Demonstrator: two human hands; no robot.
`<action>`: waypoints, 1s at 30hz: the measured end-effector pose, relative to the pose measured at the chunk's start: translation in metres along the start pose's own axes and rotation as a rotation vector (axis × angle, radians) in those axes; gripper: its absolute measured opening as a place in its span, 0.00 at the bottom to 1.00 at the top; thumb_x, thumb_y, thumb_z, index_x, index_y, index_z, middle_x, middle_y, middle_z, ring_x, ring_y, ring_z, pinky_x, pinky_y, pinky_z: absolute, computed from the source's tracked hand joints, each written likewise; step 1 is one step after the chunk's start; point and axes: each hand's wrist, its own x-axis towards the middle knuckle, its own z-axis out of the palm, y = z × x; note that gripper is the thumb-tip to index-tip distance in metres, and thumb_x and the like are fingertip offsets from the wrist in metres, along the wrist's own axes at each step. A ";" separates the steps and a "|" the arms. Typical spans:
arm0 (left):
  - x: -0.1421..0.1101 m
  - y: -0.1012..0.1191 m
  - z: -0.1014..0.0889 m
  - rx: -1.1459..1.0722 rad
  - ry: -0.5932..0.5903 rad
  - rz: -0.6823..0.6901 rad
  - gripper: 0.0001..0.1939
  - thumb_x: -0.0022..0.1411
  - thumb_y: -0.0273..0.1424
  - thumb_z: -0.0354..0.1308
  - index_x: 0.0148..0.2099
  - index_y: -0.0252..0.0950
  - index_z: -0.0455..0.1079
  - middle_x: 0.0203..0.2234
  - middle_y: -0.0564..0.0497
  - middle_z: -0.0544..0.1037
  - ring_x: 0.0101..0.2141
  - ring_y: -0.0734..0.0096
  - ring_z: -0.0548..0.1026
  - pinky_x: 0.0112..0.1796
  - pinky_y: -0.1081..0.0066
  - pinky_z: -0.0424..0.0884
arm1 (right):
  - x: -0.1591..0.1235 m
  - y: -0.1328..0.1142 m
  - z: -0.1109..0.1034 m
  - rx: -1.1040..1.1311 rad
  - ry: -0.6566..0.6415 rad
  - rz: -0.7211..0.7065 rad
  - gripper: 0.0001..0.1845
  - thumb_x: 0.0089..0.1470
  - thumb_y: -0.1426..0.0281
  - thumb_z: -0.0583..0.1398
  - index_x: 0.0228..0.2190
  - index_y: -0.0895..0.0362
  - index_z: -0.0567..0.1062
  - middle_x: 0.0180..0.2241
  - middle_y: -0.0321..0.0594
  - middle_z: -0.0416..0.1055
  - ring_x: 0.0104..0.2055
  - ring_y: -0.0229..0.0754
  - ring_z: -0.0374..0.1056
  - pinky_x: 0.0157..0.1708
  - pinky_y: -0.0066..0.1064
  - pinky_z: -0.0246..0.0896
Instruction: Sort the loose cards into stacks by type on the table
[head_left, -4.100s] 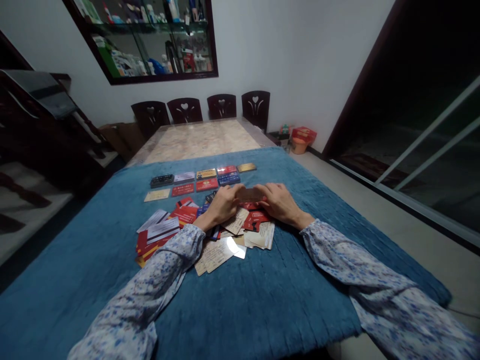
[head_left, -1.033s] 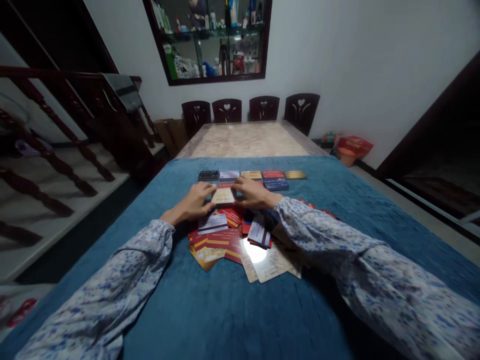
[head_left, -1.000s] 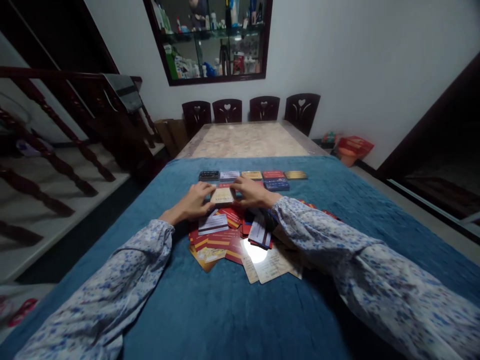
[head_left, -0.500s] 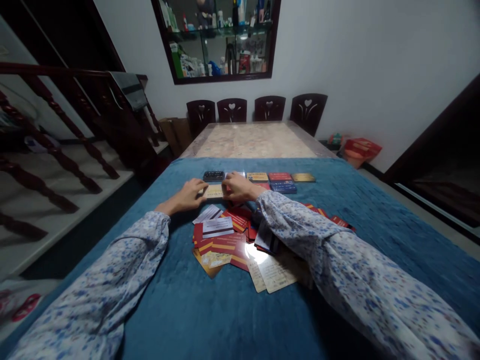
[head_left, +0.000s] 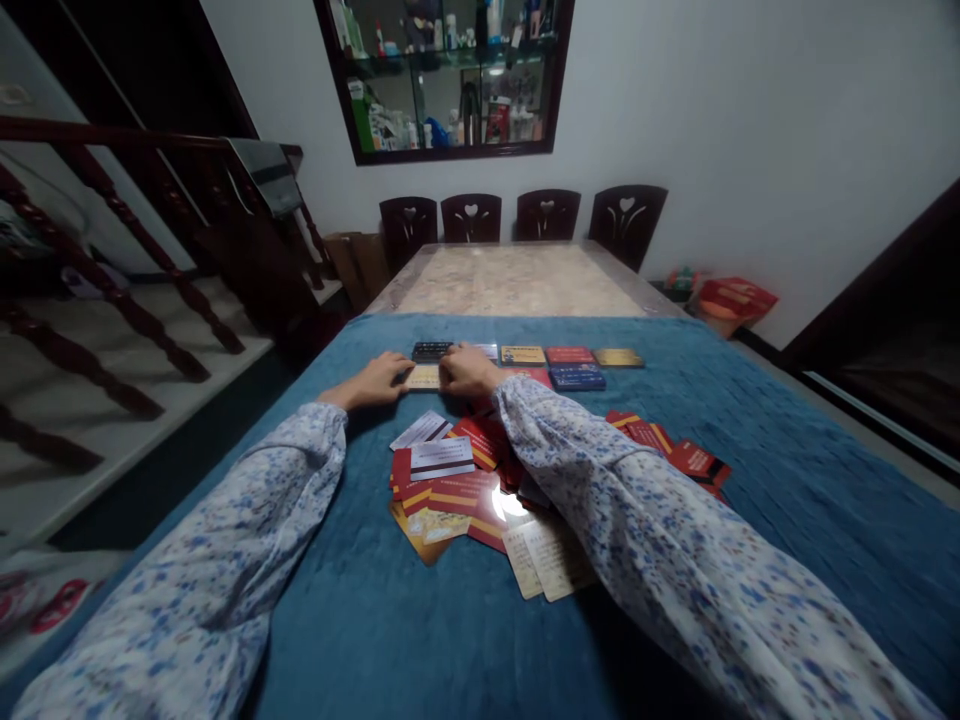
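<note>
My left hand (head_left: 373, 381) and my right hand (head_left: 466, 371) both pinch a beige card (head_left: 424, 377) at its two ends, low on the blue cloth (head_left: 750, 400). The card lies at the left end of the near row of sorted cards, just in front of a black card (head_left: 431, 351). Further right in the rows lie a yellow card (head_left: 523, 355), a red card (head_left: 569, 355), a blue card (head_left: 577, 377) and a gold card (head_left: 618, 357). A loose heap of red and cream cards (head_left: 465, 480) lies under my right forearm.
The cloth covers the near end of a long marble-topped table (head_left: 517, 280). Several dark chairs (head_left: 471, 217) stand at its far end under a glass wall cabinet (head_left: 450, 75). A wooden stair railing (head_left: 112, 280) runs on the left. Red bags (head_left: 731, 300) sit on the floor at right.
Both hands have carried the beige card from above the heap to the left end of the near row. The view has swung left.
</note>
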 end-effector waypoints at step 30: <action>0.014 -0.007 0.005 -0.031 -0.045 0.007 0.19 0.52 0.31 0.56 0.46 0.36 0.77 0.45 0.43 0.78 0.46 0.55 0.77 0.50 0.62 0.74 | 0.006 -0.007 0.005 0.028 -0.038 0.100 0.21 0.59 0.67 0.58 0.51 0.59 0.82 0.57 0.57 0.74 0.60 0.60 0.67 0.53 0.44 0.69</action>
